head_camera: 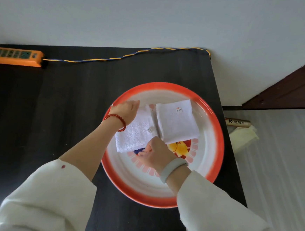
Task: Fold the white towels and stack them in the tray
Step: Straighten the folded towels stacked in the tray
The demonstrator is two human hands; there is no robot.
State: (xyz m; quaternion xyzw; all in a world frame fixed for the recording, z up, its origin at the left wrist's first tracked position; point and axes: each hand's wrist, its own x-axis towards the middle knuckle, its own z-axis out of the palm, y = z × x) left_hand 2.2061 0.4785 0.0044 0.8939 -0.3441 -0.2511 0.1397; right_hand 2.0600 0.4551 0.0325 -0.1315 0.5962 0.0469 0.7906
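The folded white terry towel (135, 132) lies slanted between both hands in the round red-rimmed enamel tray (217, 138), the left hand (125, 110) gripping its far end, the right hand (156, 152) pinching its near edge.

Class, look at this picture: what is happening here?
A person is setting a folded white towel into a red-rimmed tray on a black table. The left hand holds its far end, the right hand its near edge. Another folded towel already lies beside it in the tray.

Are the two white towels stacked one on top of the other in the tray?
No, the left towel and the right towel lie side by side in the tray, at most overlapping at their edges.
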